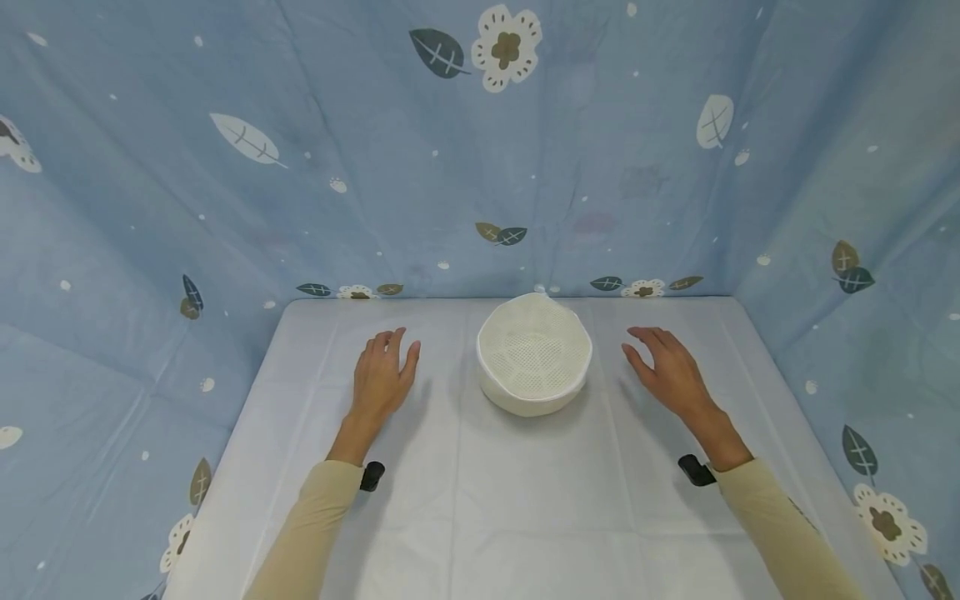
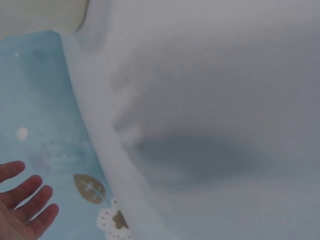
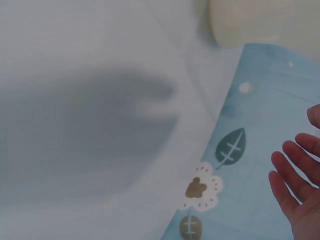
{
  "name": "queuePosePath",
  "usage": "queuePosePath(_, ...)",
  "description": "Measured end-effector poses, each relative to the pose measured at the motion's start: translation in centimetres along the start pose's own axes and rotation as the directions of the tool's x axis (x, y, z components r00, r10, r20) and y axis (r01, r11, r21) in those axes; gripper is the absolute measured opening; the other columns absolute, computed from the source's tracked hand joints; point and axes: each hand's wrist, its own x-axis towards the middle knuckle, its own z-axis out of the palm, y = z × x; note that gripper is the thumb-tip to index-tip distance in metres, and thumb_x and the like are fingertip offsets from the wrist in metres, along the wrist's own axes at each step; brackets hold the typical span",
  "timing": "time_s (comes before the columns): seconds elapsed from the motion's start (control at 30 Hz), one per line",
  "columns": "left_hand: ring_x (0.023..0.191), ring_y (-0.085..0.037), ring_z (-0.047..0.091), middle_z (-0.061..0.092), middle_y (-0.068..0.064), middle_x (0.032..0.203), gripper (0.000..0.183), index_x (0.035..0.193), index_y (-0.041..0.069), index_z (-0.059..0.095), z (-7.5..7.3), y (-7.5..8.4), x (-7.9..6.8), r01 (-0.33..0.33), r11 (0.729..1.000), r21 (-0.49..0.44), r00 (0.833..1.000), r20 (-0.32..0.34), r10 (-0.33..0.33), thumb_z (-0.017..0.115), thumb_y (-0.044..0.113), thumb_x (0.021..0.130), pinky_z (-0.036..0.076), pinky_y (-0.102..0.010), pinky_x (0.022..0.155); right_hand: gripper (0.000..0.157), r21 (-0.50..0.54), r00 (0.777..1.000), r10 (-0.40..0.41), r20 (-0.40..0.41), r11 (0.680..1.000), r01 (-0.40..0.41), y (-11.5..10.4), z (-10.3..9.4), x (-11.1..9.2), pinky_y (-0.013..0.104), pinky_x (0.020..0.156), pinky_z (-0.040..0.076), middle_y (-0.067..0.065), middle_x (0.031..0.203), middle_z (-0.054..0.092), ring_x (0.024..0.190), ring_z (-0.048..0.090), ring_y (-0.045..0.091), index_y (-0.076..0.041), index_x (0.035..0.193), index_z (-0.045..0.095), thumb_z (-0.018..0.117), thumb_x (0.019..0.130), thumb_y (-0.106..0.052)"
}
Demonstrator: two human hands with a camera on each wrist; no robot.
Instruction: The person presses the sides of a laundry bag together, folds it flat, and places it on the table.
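cream basket point(image 1: 535, 354), blue leaf-print curtain point(image 1: 390, 192)

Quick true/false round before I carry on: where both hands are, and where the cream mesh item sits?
1. The cream mesh item sits between the two hands. True.
2. The left hand grips the item's rim. False: the left hand is apart from it and holds nothing.
3. The right hand holds nothing. True.
4. The item sits at the near edge of the white table. False: it is by the far edge.
5. Both sleeves are beige. True.
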Motion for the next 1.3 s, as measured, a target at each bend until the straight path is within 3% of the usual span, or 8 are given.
queuePosePath(0.3, 0.105, -0.044, 0.062, 0.063, -0.027, 0.118, 0.045, 0.130, -0.006, 0.064, 0.3, 1.7, 0.5, -0.038, 0.999, -0.035, 0.999, -0.022, 0.037, 0.054, 0.032, 0.107, 0.053, -0.054, 0.088, 0.034, 0.056, 0.999, -0.025, -0.025, 0.998, 0.027, -1.3, -0.1, 0.7, 0.056, 0.081, 0.057, 0.024, 0.118, 0.066, 0.103, 0.065, 0.040, 0.005, 0.125, 0.065, 0.073, 0.096, -0.012)
queuePosePath(0.63, 0.100, -0.041, 0.065, 0.068, -0.025, 0.112, 0.040, 0.122, -0.006, 0.068, 1.0, 3.8, 1.2, -0.111, 0.990, -0.082, 0.990, -0.093, 0.104, 0.058, 0.029, 0.106, 0.055, -0.053, 0.085, 0.036, 0.073, 1.000, 0.005, 0.002, 0.997, -0.005, -2.8, 0.0, 1.6, 0.055, 0.082, 0.058, 0.023, 0.121, 0.066, 0.104, 0.065, 0.038, 0.003, 0.128, 0.065, 0.072, 0.098, -0.015)
queuePosePath(1.07, 0.101, -0.037, 0.067, 0.070, -0.022, 0.109, 0.035, 0.118, -0.005, 0.070, 1.8, 6.3, 1.8, -0.160, 0.972, -0.174, 0.984, -0.105, 0.143, 0.057, 0.026, 0.106, 0.058, -0.049, 0.085, 0.033, 0.142, 0.999, 0.004, 0.041, 0.990, -0.010, -4.4, 0.3, 2.2, 0.052, 0.082, 0.059, 0.020, 0.121, 0.068, 0.101, 0.067, 0.034, 0.003, 0.128, 0.065, 0.066, 0.102, -0.018)
queuePosePath(1.3, 0.094, -0.033, 0.068, 0.071, -0.020, 0.106, 0.034, 0.117, -0.005, 0.070, 1.8, 7.6, 1.8, -0.112, 0.962, -0.249, 0.993, -0.049, 0.103, 0.058, 0.025, 0.106, 0.059, -0.045, 0.078, 0.034, 0.199, 0.996, 0.007, 0.093, 0.980, -0.025, -5.3, 0.5, 2.3, 0.046, 0.075, 0.060, 0.019, 0.112, 0.070, 0.093, 0.067, 0.030, 0.004, 0.128, 0.064, 0.064, 0.104, -0.020)
